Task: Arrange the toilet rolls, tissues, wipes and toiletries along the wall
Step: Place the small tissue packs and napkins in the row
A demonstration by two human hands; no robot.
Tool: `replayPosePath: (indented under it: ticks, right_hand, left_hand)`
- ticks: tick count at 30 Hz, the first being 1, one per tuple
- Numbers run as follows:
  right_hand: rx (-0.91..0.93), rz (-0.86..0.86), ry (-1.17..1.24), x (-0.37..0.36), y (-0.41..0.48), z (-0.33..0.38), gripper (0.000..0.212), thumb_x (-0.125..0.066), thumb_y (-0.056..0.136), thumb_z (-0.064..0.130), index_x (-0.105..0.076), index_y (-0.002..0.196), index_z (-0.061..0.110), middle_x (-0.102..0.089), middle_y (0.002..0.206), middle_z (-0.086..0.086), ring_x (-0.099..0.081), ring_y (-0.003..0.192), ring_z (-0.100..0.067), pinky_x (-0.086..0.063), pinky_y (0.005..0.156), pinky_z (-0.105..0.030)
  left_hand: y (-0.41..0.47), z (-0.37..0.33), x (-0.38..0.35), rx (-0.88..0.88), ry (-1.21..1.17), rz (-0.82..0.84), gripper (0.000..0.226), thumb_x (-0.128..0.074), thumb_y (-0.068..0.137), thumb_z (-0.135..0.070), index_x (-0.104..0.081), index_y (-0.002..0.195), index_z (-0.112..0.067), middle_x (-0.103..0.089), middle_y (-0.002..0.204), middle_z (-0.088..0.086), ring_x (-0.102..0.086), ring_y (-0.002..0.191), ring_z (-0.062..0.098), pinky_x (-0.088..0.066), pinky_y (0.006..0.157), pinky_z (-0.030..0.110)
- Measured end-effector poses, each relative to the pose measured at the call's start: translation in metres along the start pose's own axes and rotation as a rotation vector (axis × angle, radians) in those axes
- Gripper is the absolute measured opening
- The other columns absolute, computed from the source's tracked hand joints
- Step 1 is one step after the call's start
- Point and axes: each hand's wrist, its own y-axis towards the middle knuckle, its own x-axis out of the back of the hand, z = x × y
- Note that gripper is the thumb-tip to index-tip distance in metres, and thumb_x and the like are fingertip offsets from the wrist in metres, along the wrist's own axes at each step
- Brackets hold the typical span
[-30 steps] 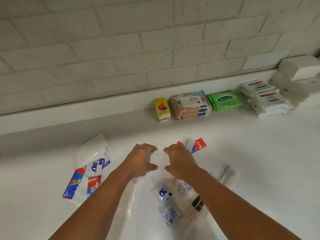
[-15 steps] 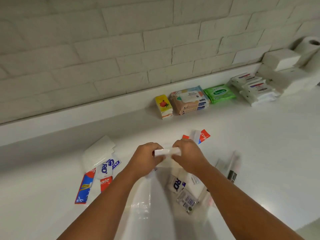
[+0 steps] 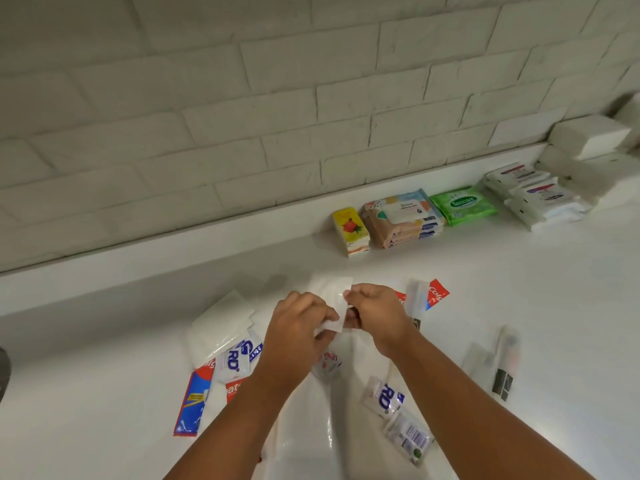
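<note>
Centrally, left hand [image 3: 298, 327] and right hand [image 3: 377, 317] pinching a white sachet [image 3: 331, 298], toothpaste packet [image 3: 437, 294] and perhaps a toothbrush [image 3: 507, 355] alongside

green wipes pack [image 3: 463, 205], yellow tissue box [image 3: 350, 229], white brick-patterned wall [image 3: 277, 98]

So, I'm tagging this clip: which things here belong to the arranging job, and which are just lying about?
Job: white packet in left hand and right hand; toiletry sachets; toothbrush packet; green wipes, yellow tissue pack by the wall.
Lying about: clear plastic bag; dark object at left edge.
</note>
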Motion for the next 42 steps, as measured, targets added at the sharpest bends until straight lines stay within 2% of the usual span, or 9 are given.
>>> replayPosePath:
  ticks: [3, 6, 9, 12, 17, 24, 27, 33, 42]
  right_hand:
    - [-0.010, -0.018, 0.002, -0.002, 0.012, 0.006, 0.018, -0.053, 0.098, 0.008, -0.067, 0.088, 0.001, -0.067, 0.064, -0.004, -0.064, 0.054, -0.015, -0.057, 0.062, -0.036]
    - [0.000, 0.021, -0.051, -0.002, 0.028, 0.011, 0.020, -0.052, 0.099, 0.010, -0.064, 0.083, 0.008, -0.063, 0.060, 0.002, -0.062, 0.054, -0.012, -0.059, 0.067, -0.040]
    - [0.008, 0.028, -0.099, -0.006, 0.046, 0.013, 0.016, -0.053, 0.097, 0.009, -0.065, 0.094, -0.001, -0.064, 0.071, -0.007, -0.062, 0.063, -0.019, -0.059, 0.075, -0.045]
    - [0.046, 0.005, -0.192, -0.011, 0.067, 0.011, 0.018, -0.053, 0.092, 0.010, -0.063, 0.092, -0.005, -0.059, 0.077, -0.017, -0.057, 0.068, -0.026, -0.052, 0.066, -0.041]
    - [0.361, -0.078, -0.875, -0.014, 0.080, -0.001, 0.038, -0.047, 0.094, 0.013, -0.057, 0.131, 0.010, -0.064, 0.124, -0.008, -0.060, 0.112, -0.026, -0.046, 0.102, -0.033]
    - [0.444, 0.113, -1.395, -0.010, 0.089, -0.021, 0.045, -0.052, 0.090, 0.006, -0.053, 0.135, 0.009, -0.046, 0.145, -0.008, -0.039, 0.136, -0.025, -0.034, 0.114, -0.032]
    - [0.426, 0.140, -1.417, -0.007, 0.092, -0.022, 0.053, -0.049, 0.093, 0.008, -0.040, 0.146, 0.009, -0.027, 0.159, -0.005, -0.017, 0.149, -0.023, -0.018, 0.120, -0.032]
    - [0.424, 0.160, -1.464, -0.005, 0.102, -0.022, 0.060, -0.049, 0.095, 0.012, -0.029, 0.152, 0.011, -0.014, 0.163, -0.003, -0.005, 0.151, -0.021, -0.010, 0.122, -0.033]
    - [0.418, 0.154, -1.457, -0.002, 0.108, -0.024, 0.057, -0.041, 0.099, 0.016, -0.023, 0.153, 0.013, -0.011, 0.164, -0.003, -0.004, 0.152, -0.021, -0.009, 0.124, -0.036]
  left_hand:
    - [-0.007, 0.007, 0.005, 0.306, -0.176, 0.028, 0.041, -0.078, 0.073, -0.052, -0.070, 0.107, -0.031, -0.058, 0.111, -0.015, -0.051, 0.104, 0.003, -0.041, 0.090, 0.019]
    - [0.002, 0.019, 0.010, 0.677, -0.376, -0.017, 0.033, -0.073, 0.085, -0.044, -0.064, 0.114, -0.031, -0.061, 0.105, -0.019, -0.058, 0.088, -0.004, -0.045, 0.077, 0.013]
    - [0.021, 0.033, 0.010, 0.857, -0.620, 0.143, 0.006, -0.071, 0.092, -0.026, -0.071, 0.096, -0.022, -0.065, 0.076, -0.006, -0.056, 0.063, 0.007, -0.051, 0.074, 0.032]
    - [0.034, 0.046, -0.002, 0.942, -0.657, 0.178, 0.015, -0.073, 0.089, -0.014, -0.068, 0.082, -0.002, -0.061, 0.063, 0.002, -0.058, 0.057, 0.015, -0.057, 0.077, 0.047]
    - [0.059, 0.071, -0.027, 1.071, -0.647, 0.120, 0.025, -0.078, 0.085, -0.013, -0.065, 0.065, -0.002, -0.059, 0.057, 0.000, -0.061, 0.055, 0.015, -0.059, 0.081, 0.049]
    - [0.088, 0.089, -0.052, 1.108, -0.577, 0.093, 0.017, -0.080, 0.083, -0.012, -0.074, 0.072, -0.002, -0.072, 0.069, 0.013, -0.070, 0.063, 0.020, -0.060, 0.065, 0.029]
    - [0.093, 0.094, -0.059, 1.080, -0.487, 0.100, 0.022, -0.080, 0.081, -0.020, -0.072, 0.063, -0.011, -0.072, 0.061, 0.007, -0.073, 0.064, 0.024, -0.062, 0.074, 0.039]
    - [0.086, 0.090, -0.056, 0.716, 0.014, 0.185, 0.056, -0.077, 0.083, -0.035, -0.060, 0.131, -0.013, -0.063, 0.119, 0.010, -0.059, 0.113, 0.028, -0.045, 0.093, 0.034]
    - [0.076, 0.091, -0.068, 0.517, 0.076, 0.170, 0.032, -0.070, 0.090, -0.029, -0.071, 0.117, -0.012, -0.061, 0.118, 0.008, -0.061, 0.103, 0.027, -0.052, 0.085, 0.036]
